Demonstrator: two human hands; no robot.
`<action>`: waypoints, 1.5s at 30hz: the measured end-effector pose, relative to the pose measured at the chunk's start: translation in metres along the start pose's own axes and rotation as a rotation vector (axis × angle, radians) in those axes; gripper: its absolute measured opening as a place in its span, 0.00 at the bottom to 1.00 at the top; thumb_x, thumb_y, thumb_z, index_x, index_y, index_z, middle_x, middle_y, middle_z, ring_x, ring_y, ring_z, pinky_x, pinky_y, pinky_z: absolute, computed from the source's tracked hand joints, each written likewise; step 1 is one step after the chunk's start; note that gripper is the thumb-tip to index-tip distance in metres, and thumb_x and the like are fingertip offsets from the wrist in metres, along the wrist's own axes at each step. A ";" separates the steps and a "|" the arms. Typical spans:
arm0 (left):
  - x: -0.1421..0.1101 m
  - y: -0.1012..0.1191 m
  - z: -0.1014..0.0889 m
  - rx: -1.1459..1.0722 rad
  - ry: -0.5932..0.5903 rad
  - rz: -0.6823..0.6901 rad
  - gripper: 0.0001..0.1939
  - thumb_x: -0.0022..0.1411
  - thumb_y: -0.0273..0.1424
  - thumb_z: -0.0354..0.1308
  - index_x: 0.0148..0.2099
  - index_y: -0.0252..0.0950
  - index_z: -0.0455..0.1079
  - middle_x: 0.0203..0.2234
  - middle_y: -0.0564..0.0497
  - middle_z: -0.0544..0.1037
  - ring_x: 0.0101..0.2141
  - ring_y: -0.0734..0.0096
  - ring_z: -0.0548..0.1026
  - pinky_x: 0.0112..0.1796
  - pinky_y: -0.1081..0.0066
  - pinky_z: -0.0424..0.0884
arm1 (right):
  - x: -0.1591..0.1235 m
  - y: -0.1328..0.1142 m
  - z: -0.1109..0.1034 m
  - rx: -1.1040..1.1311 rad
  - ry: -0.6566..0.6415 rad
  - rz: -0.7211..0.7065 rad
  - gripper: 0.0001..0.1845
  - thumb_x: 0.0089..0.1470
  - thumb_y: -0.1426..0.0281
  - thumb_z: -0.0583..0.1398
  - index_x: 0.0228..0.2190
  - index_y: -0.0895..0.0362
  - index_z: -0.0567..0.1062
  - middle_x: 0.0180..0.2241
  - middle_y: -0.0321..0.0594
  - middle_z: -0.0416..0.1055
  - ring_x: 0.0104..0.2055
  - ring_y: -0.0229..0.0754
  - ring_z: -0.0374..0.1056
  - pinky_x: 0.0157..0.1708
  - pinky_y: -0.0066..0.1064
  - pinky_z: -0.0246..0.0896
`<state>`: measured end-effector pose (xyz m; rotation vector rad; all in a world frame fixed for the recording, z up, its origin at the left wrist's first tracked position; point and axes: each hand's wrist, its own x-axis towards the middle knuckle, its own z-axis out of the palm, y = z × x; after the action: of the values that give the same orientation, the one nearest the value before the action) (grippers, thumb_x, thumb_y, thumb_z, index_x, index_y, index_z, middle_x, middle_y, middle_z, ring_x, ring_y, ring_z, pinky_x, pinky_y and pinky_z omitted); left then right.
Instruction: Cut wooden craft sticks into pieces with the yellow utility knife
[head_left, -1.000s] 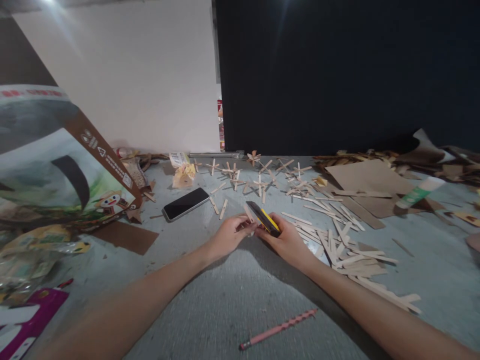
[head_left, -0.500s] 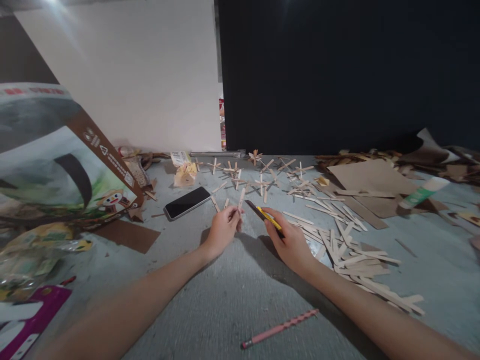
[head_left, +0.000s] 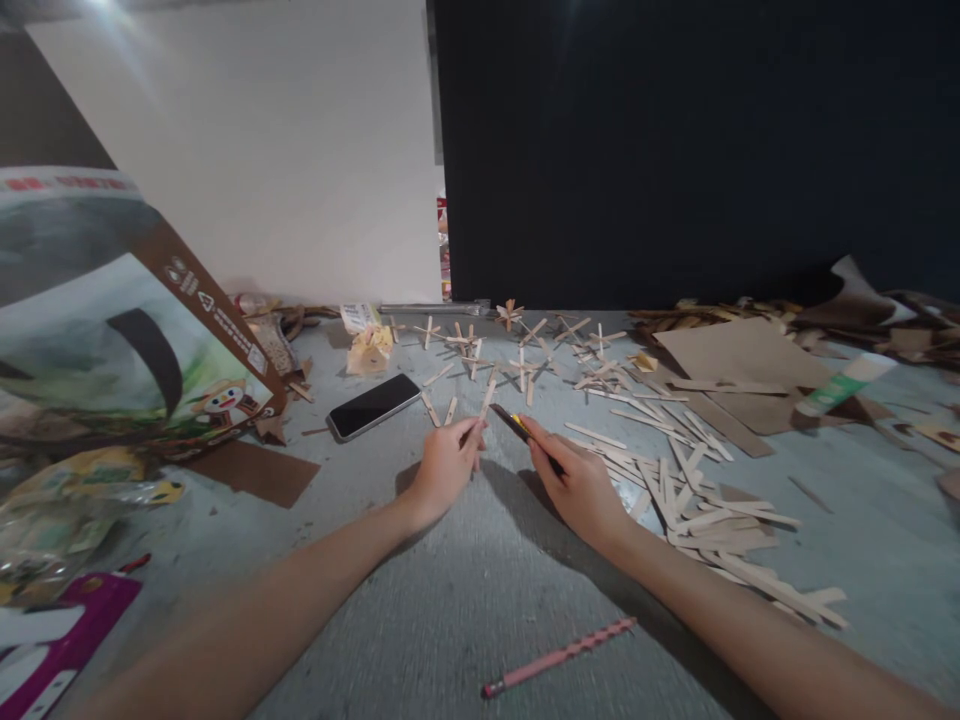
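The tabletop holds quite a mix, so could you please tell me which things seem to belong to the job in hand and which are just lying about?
Likely in the job:
cutter knife, in the right hand
small wooden stick, in the left hand
loose sticks
crossed sticks

Likely just lying about:
phone
pink pencil
glue stick, though its role is unclear

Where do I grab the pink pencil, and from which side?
Take the pink pencil near mid-length, from straight above, one fingertip on its near side and one on its far side. It is slim and lies flat on the table, slanting from its eraser end at near left to its tip at far right, so the pinch should probably close across that slant.
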<state>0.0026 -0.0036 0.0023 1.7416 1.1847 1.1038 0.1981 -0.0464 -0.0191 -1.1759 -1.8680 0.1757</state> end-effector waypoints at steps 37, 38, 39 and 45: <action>-0.005 -0.005 -0.003 0.249 0.041 0.199 0.19 0.71 0.35 0.47 0.28 0.36 0.67 0.16 0.57 0.64 0.22 0.72 0.66 0.29 0.73 0.62 | -0.002 -0.022 0.002 0.112 0.020 0.189 0.25 0.64 0.64 0.52 0.55 0.61 0.76 0.32 0.47 0.81 0.19 0.39 0.69 0.23 0.27 0.63; -0.005 -0.005 -0.003 0.249 0.036 0.200 0.18 0.71 0.35 0.47 0.28 0.36 0.68 0.16 0.57 0.64 0.22 0.72 0.66 0.29 0.73 0.62 | -0.001 -0.023 0.002 0.123 0.020 0.199 0.25 0.64 0.64 0.52 0.55 0.61 0.76 0.33 0.47 0.82 0.20 0.39 0.69 0.23 0.27 0.63; -0.005 -0.006 -0.003 0.251 0.034 0.201 0.18 0.71 0.34 0.47 0.29 0.36 0.68 0.15 0.57 0.64 0.22 0.72 0.66 0.29 0.73 0.62 | -0.001 -0.024 0.002 0.134 0.019 0.207 0.24 0.64 0.64 0.52 0.55 0.61 0.76 0.35 0.47 0.82 0.20 0.39 0.70 0.23 0.27 0.64; -0.004 -0.009 -0.003 0.248 0.048 0.198 0.17 0.70 0.33 0.48 0.30 0.36 0.70 0.15 0.57 0.63 0.22 0.72 0.66 0.29 0.73 0.62 | 0.002 -0.027 0.003 0.188 0.032 0.227 0.24 0.63 0.64 0.52 0.54 0.60 0.77 0.43 0.48 0.81 0.29 0.43 0.76 0.29 0.30 0.70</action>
<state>-0.0032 -0.0047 -0.0055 2.0687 1.2416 1.1580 0.1784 -0.0585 -0.0055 -1.2491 -1.6485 0.4467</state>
